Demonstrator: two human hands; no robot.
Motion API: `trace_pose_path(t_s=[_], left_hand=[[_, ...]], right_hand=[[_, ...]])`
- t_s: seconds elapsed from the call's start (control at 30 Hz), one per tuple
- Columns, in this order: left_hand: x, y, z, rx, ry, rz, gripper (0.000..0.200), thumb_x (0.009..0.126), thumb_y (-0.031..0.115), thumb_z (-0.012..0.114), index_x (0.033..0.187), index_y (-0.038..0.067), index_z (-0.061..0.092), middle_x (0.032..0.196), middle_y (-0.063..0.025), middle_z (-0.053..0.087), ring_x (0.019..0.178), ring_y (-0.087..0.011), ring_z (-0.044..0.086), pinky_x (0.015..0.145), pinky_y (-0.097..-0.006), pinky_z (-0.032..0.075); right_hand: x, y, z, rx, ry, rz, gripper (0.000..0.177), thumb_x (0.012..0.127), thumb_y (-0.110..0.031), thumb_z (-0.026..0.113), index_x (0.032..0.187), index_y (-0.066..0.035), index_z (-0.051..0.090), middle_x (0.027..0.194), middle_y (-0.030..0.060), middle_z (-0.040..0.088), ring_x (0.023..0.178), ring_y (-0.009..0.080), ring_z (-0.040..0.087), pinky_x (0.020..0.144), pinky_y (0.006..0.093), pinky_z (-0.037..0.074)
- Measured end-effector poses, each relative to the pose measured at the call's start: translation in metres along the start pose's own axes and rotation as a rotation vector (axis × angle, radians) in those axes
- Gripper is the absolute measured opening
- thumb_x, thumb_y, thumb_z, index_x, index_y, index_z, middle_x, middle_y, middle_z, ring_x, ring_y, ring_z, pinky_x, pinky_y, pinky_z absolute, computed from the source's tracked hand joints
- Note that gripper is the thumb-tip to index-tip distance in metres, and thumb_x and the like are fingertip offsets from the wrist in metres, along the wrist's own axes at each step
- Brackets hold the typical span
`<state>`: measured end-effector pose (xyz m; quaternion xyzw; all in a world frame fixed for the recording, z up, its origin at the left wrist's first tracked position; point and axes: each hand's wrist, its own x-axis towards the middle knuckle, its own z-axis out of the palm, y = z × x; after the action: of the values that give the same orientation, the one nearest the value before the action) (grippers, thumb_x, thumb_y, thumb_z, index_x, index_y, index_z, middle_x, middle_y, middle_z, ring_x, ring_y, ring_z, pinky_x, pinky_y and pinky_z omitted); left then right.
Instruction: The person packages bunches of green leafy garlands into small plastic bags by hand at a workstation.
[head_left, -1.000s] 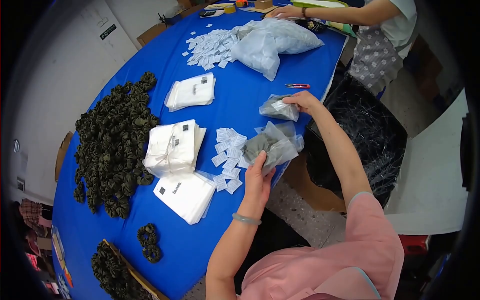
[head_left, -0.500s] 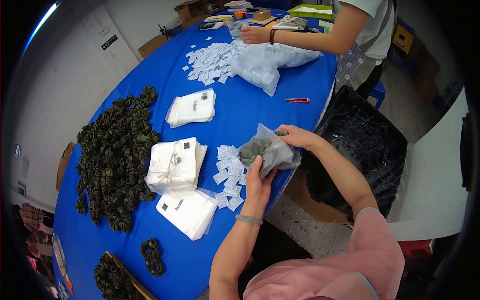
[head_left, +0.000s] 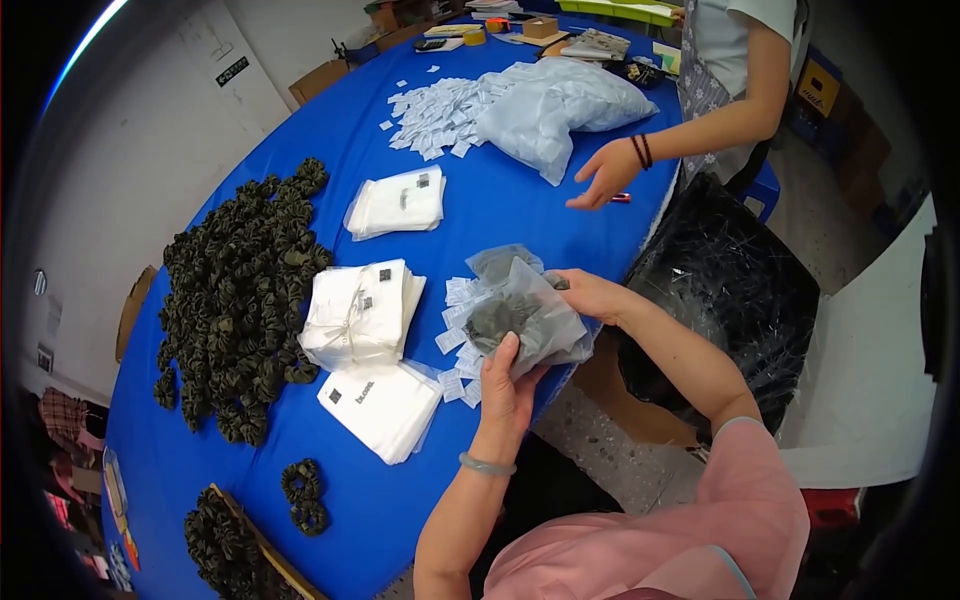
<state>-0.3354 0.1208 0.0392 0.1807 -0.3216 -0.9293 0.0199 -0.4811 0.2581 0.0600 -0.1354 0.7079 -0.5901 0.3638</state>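
Note:
My left hand (head_left: 510,385) grips a frosted plastic bag (head_left: 550,335) from the near side, thumb on top. Dark green scrunchies (head_left: 500,318) show through its film. At the bag's far right edge, the closed fingers of my right hand (head_left: 592,296) pinch a dark green scrunchie (head_left: 558,282), only partly visible. Just behind lies another frosted bag (head_left: 503,262) with something dark inside. Small printed paper slips (head_left: 452,340) spread beside and partly under the bags.
Dark green scrunchies (head_left: 240,300) are heaped on the blue table (head_left: 400,530) at left. White printed bags (head_left: 355,315) lie in stacks. A co-worker's open hand (head_left: 605,175) reaches in near red snips (head_left: 621,198). A black-lined bin (head_left: 720,290) stands right; a large bag (head_left: 560,110) lies behind.
The co-worker's hand has come nearer from the back and is now open and bagless. A second frosted bag now lies behind mine. My hands stay on the bag, which has tilted slightly.

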Motion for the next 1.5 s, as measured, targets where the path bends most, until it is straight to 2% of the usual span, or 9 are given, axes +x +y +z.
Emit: trace_pose_path(t_s=[0.33,0.4,0.77,0.93,1.1,1.2,1.27,1.4,1.5], left_hand=[[-0.089,0.004,-0.055,0.009,0.127,0.103,0.056,0.085,0.018,0.073,0.136,0.006,0.053,0.128,-0.0132,0.063,0.115,-0.0300,0.062,0.103,-0.0446,0.047],[-0.092,-0.002,-0.068,0.055,0.050,0.167,0.054,0.083,0.014,0.075,0.133,0.005,0.056,0.124,-0.0119,0.066,0.111,-0.0275,0.064,0.102,-0.0411,0.047],[-0.083,-0.009,-0.069,0.096,0.021,0.170,0.051,0.082,0.009,0.077,0.129,0.001,0.059,0.119,-0.0110,0.068,0.104,-0.0234,0.065,0.099,-0.0375,0.048],[-0.070,-0.009,-0.070,0.322,0.023,0.162,0.048,0.083,0.008,0.077,0.127,0.001,0.059,0.117,-0.0109,0.068,0.103,-0.0225,0.065,0.099,-0.0370,0.048],[-0.057,0.003,-0.048,0.110,0.127,0.174,0.045,0.085,0.009,0.074,0.127,0.002,0.059,0.117,-0.0097,0.068,0.104,-0.0227,0.065,0.099,-0.0368,0.048],[-0.058,0.010,-0.044,0.065,0.114,0.226,0.044,0.086,0.010,0.071,0.127,0.004,0.059,0.118,-0.0089,0.067,0.105,-0.0228,0.064,0.099,-0.0368,0.048],[-0.059,0.019,-0.040,0.056,0.097,0.241,0.044,0.086,0.010,0.071,0.128,0.005,0.059,0.118,-0.0086,0.067,0.105,-0.0228,0.064,0.099,-0.0368,0.048],[-0.069,0.035,-0.037,0.027,0.051,0.327,0.041,0.088,0.006,0.070,0.127,0.001,0.059,0.121,-0.0107,0.066,0.106,-0.0227,0.063,0.099,-0.0361,0.048],[-0.060,0.037,-0.035,0.038,0.030,0.323,0.041,0.088,0.007,0.070,0.127,0.001,0.059,0.120,-0.0106,0.066,0.106,-0.0228,0.063,0.099,-0.0362,0.047]], right_hand=[[-0.036,0.023,0.069,0.002,-0.242,-0.023,0.046,0.094,-0.020,0.065,0.135,-0.002,0.054,0.124,0.0111,0.063,0.110,0.0176,0.060,0.091,0.0293,0.051],[-0.037,0.025,0.077,-0.035,-0.253,-0.066,0.044,0.094,-0.023,0.065,0.133,-0.002,0.055,0.122,0.0115,0.064,0.108,0.0183,0.061,0.090,0.0297,0.051],[-0.034,0.027,0.073,0.017,-0.242,-0.042,0.052,0.094,-0.020,0.067,0.140,-0.003,0.050,0.131,0.0146,0.060,0.115,0.0214,0.059,0.099,0.0327,0.047],[-0.026,0.035,0.076,-0.094,-0.244,-0.261,0.053,0.092,-0.021,0.068,0.138,-0.001,0.050,0.127,0.0126,0.063,0.117,0.0219,0.059,0.100,0.0333,0.048],[0.016,0.021,0.041,0.055,-0.084,-0.241,0.049,0.090,-0.015,0.070,0.134,-0.003,0.054,0.131,0.0145,0.060,0.118,0.0238,0.059,0.101,0.0340,0.047],[0.058,0.040,0.030,-0.752,0.445,-0.413,0.044,0.089,-0.011,0.069,0.131,-0.004,0.058,0.131,0.0154,0.059,0.115,0.0271,0.060,0.099,0.0335,0.048],[0.059,0.038,0.023,-1.020,0.638,-0.454,0.043,0.088,-0.010,0.068,0.130,-0.005,0.059,0.131,0.0157,0.058,0.114,0.0282,0.060,0.099,0.0333,0.048],[0.022,0.007,0.007,-0.739,0.562,-0.758,0.045,0.087,-0.010,0.068,0.132,-0.009,0.059,0.135,0.0159,0.055,0.115,0.0309,0.058,0.099,0.0373,0.048],[-0.020,-0.012,-0.032,-0.506,0.757,-0.828,0.043,0.088,-0.012,0.068,0.130,-0.007,0.060,0.134,0.0150,0.055,0.114,0.0326,0.058,0.100,0.0404,0.047]])
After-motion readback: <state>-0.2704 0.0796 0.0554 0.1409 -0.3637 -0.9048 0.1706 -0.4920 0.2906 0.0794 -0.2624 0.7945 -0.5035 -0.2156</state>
